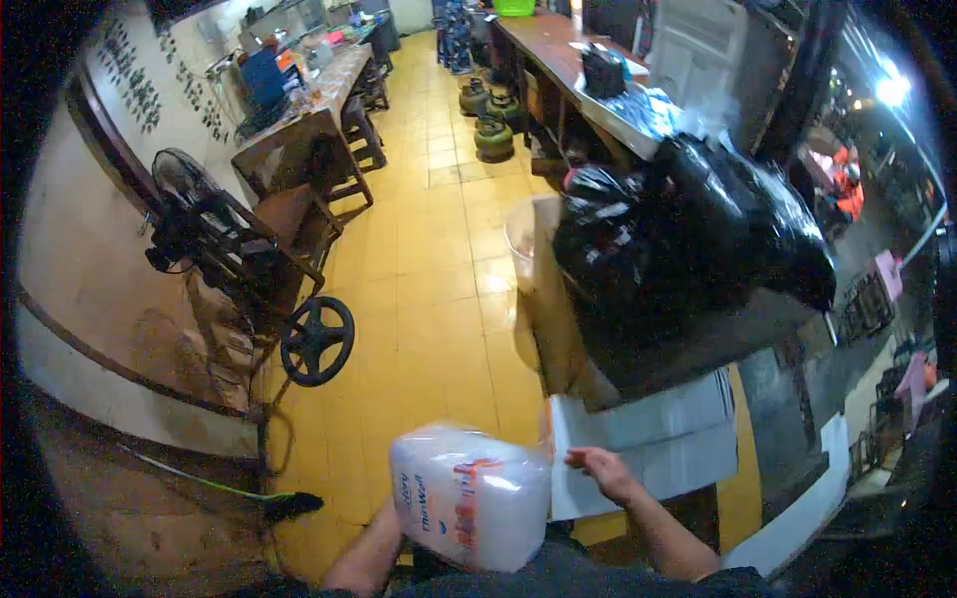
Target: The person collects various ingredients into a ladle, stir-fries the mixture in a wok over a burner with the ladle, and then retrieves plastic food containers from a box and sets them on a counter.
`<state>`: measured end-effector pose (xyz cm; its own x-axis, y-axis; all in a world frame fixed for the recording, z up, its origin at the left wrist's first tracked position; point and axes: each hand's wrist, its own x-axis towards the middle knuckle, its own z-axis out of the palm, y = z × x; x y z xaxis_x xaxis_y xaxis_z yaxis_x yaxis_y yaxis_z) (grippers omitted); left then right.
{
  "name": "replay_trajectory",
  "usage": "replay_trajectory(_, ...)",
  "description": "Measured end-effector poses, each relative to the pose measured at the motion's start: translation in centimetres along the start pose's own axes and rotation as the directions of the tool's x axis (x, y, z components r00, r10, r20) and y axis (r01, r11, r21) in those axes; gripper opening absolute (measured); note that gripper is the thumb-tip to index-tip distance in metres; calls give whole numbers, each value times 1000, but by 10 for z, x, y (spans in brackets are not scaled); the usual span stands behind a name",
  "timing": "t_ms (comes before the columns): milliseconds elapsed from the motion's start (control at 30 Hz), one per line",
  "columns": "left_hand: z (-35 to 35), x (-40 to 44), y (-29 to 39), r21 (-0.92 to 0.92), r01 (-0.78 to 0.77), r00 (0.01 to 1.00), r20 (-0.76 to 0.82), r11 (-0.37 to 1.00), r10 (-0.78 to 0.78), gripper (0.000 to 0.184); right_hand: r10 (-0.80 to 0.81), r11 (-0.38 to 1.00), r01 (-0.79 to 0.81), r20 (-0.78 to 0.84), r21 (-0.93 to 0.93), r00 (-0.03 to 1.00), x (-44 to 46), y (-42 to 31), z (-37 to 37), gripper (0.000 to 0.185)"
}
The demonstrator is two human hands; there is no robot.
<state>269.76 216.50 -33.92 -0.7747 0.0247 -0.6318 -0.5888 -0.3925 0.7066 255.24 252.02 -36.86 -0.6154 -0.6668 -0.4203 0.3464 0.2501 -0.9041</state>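
A clear plastic-wrapped pack of white thinwall containers (474,493), printed in blue and orange, is held close in front of my body. My left forearm (367,558) runs up to its left side; the hand itself is hidden behind the pack, which it supports. To the right of the pack, my right hand (605,472) is apart from it, fingers stretched out and holding nothing. Just beyond that hand lies an opened white cardboard box (648,448) with its flap raised. Above the box bulges a large black plastic bag (688,239).
A white bucket (520,234) stands beside the black bag. Along the left wall are a fan (184,184), a black wheel (317,341) and wooden tables. Green gas cylinders (493,138) sit on the yellow tiled floor (419,299). A long counter (558,50) stretches back on the right.
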Motion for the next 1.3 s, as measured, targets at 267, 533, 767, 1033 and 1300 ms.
replay_trajectory(267,-21,-78,239,115,-480,852,-175,870,493,50,-152,923,187,-125,337,980,137,-201,108,53)
replay_trajectory(533,-6,-101,445,798,-550,636,210,245,742,48,-72,809,82,-40,583,997,183,-356,125,49)
replay_trajectory(767,-43,-21,519,678,-735,382,447,-27,809,20,-165,610,202,-127,767,978,287,-395,118,46)
replay_trajectory(1033,-77,107,684,679,-631,277,649,-375,708,16,-872,88,735,305,-673,383,390,-663,60,48)
replay_trajectory(1300,-122,197,864,614,-584,329,777,-530,537,9,-458,-175,772,745,-611,486,587,-810,26,42)
